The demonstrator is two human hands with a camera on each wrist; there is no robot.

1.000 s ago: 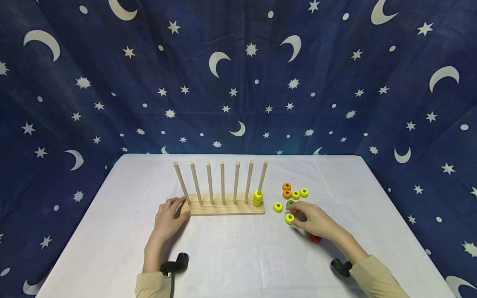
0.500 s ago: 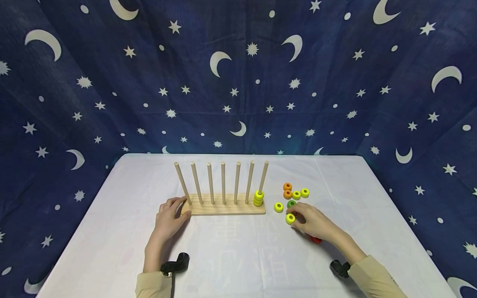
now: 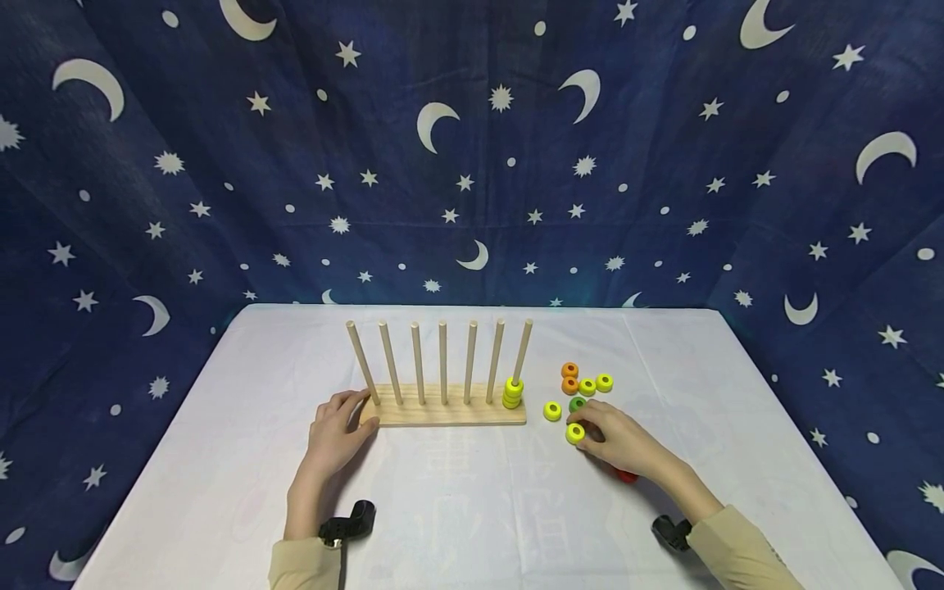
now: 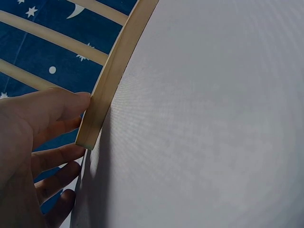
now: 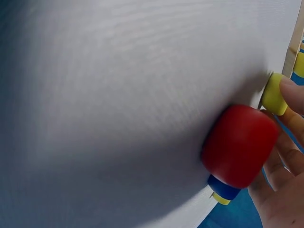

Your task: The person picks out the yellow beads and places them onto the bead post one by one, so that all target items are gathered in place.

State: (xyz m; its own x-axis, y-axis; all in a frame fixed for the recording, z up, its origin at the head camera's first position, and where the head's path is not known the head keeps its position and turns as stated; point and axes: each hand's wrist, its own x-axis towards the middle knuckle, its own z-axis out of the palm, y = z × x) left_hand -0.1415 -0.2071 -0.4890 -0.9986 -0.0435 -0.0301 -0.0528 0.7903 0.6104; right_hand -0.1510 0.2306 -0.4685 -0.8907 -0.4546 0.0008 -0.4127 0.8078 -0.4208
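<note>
A wooden peg rack (image 3: 442,416) with a row of upright pegs stands on the table. Yellow beads (image 3: 512,394) are stacked on its rightmost peg; the other pegs are bare. My left hand (image 3: 333,434) grips the left end of the base, its thumb (image 4: 76,102) along the front edge. With thumb and finger, my right hand (image 3: 623,438) pinches a yellow bead (image 3: 575,433) low at the tabletop. A green bead (image 3: 578,404) lies just behind those fingers. Beneath the same hand sits a red bead (image 5: 241,146), partly covered in the head view.
Two orange beads (image 3: 570,385) and two yellow beads (image 3: 605,383) lie behind the right hand. Another yellow bead (image 3: 552,410) rests between rack and hand. Past the red bead, the right wrist view shows a blue bead (image 5: 223,187). A starry dark blue cloth (image 3: 472,164) hangs behind the table.
The right thumb and finger have drawn in slightly around the yellow bead, and more of the green bead shows. The left hand and the rack hold their places.
</note>
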